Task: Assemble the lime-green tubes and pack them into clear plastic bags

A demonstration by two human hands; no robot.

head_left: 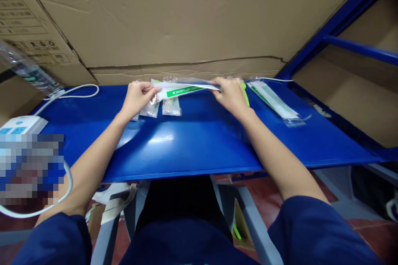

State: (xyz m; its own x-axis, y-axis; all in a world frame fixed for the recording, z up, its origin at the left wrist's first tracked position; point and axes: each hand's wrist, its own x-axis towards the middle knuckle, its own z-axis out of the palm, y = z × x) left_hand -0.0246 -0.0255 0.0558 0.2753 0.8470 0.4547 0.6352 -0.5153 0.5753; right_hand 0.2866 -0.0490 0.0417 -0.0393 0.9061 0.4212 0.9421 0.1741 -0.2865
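Observation:
Between my two hands stretches a long clear plastic packet (183, 91) with a white and green label, its print upside down to me. My left hand (139, 95) pinches the packet's left end between thumb and fingers. Closed around its right end is my right hand (229, 93). Something bright yellow-green (245, 91) shows beside the right hand, partly hidden by it. Under and behind the packet lie small clear bags (171, 107) with pale contents that I cannot make out.
Another long packet (275, 100) with a white and green label lies to the right on the blue table (199, 149). At left are a white power strip (27, 124) with its cable and a plastic bottle (31, 72). Cardboard (186, 20) stands along the back; a blue frame (329, 29) rises at right.

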